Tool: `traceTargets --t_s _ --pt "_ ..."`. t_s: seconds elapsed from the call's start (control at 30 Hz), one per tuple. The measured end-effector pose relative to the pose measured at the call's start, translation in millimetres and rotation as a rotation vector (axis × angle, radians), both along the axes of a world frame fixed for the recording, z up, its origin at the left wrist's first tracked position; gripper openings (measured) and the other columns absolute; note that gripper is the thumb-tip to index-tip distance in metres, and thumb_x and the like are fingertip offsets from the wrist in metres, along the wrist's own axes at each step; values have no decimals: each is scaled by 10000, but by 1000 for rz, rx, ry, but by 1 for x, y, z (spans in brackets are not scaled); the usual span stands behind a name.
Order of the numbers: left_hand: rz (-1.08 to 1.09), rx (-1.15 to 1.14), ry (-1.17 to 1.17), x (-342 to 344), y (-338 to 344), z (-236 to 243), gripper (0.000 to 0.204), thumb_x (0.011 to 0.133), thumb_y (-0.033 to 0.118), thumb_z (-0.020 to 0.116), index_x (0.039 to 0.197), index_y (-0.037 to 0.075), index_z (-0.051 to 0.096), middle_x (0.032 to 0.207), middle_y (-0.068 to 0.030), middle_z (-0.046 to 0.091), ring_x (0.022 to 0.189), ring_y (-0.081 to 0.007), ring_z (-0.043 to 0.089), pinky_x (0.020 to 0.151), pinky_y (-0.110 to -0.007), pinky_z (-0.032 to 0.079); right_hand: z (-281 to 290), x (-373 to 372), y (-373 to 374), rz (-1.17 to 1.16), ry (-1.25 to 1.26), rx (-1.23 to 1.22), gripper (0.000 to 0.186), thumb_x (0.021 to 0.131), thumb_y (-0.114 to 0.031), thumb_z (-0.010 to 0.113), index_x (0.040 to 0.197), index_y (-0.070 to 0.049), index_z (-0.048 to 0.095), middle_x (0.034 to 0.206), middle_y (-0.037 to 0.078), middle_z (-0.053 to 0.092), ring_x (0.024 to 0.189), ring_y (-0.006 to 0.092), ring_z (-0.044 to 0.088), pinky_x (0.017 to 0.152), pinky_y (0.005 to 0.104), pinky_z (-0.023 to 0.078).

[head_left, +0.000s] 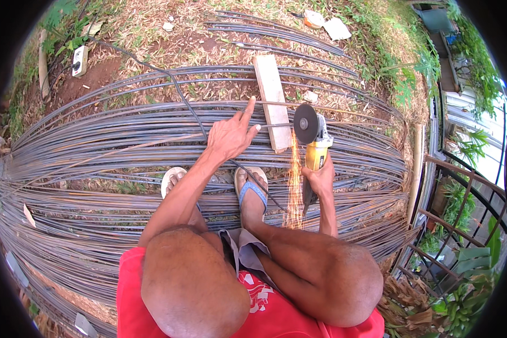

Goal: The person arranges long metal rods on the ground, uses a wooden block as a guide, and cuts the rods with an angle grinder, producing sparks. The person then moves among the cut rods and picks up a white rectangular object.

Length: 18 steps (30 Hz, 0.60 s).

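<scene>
The right hand [321,179] grasps the yellow angle grinder [318,156], likely weighty, rigid and best held around its body, beside the right edge of the wooden board [272,93], while the left hand [229,138] spreads over probably stiff, springy metal rods [163,132], its grip unclear.

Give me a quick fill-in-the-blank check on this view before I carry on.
1. The hand holding the angle grinder is the person's ____ one.
2. Orange ____ stream from around the grinder's disc toward the picture's lower edge.
3. In the picture, the pale board lies just to the ____ of the disc.
4. The worn shirt is mainly ____.

Missing words: right; sparks; left; red.
</scene>
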<state>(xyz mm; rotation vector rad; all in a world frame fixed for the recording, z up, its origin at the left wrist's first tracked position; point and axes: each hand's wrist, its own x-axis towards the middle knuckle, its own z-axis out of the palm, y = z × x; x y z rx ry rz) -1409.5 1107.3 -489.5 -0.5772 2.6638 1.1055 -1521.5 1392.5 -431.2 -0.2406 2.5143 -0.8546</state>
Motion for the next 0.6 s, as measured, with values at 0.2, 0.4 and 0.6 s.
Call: traceTargets --t_s 0.2,0.4,0.6 --pt "34 -16 90 0 4 -10 783 1060 437 529 1702 152 183 897 -215 750 680 -439 701 643 -575 565 -5 3 11 3 13 -27 664 681 -81 810 1300 9 586 1050 158 737 941 263 710 888 393 566" --pt "29 -64 39 -1 2 -8 795 1050 476 552 1704 193 199 586 -192 641 537 -420 652 570 -557 537 -5 11 17 43 51 15 647 685 -93 814 1283 11 589 1033 159 742 927 275 720 876 406 568" --pt "35 -70 38 0 2 -13 807 1044 497 555 1707 214 192 580 -196 638 531 -421 647 563 -561 535 -2 -1 -1 45 58 80 631 715 -68 840 1286 13 583 1052 169 746 932 273 722 873 400 571"
